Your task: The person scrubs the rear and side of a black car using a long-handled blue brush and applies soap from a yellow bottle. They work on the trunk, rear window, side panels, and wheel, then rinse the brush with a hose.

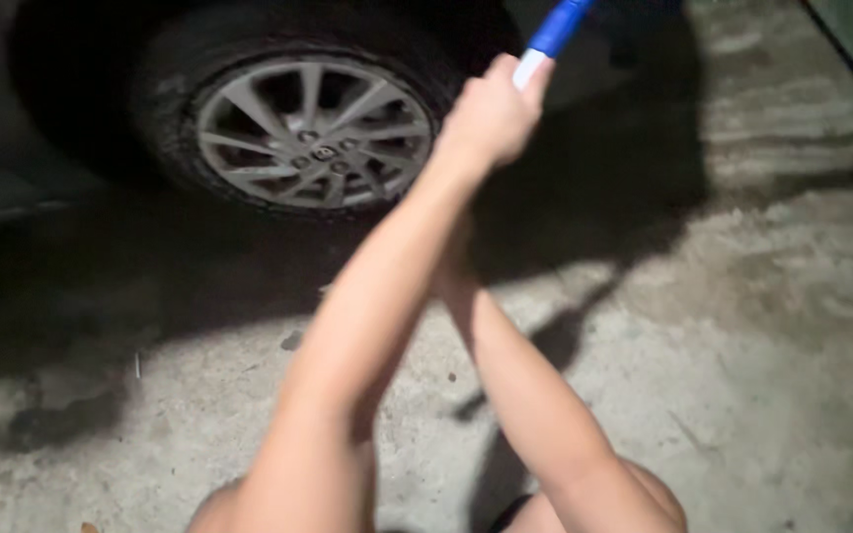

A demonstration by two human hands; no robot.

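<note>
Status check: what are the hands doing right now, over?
Left hand gripping blue-and-white handle. Right hand hidden behind left forearm, state unclear. Car wheel beyond, wet concrete floor below; nothing blocking.

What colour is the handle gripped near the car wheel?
Blue with a white section, clearest in the head view.

One view only, head cam, looking down and fwd along both outstretched arms to the concrete floor [742,375]. Car wheel [313,133] sits top left, fairly near. Frame's blurred and tilted, so finer detail can't be made out.
</note>
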